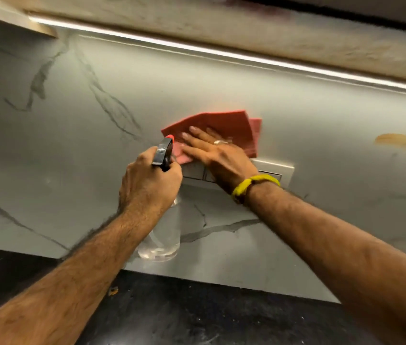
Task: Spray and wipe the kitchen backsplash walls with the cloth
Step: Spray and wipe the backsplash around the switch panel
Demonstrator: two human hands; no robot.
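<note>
A grey marble-look backsplash wall [72, 150] with dark veins fills the view. My right hand [218, 155] lies flat, fingers spread, pressing a folded red cloth [224, 127] against the wall just above a white switch plate [275, 170]. My left hand [148, 185] is closed around the neck of a clear spray bottle [162, 242] with a black and red trigger head, held just left of the cloth, nozzle toward the wall. An orange-brown smear [397, 141] marks the wall at the right.
A black countertop [197, 314] runs along the bottom, with a small crumb on it near my left forearm. A lit LED strip [221, 54] runs under the upper cabinet. A yellow band circles my right wrist.
</note>
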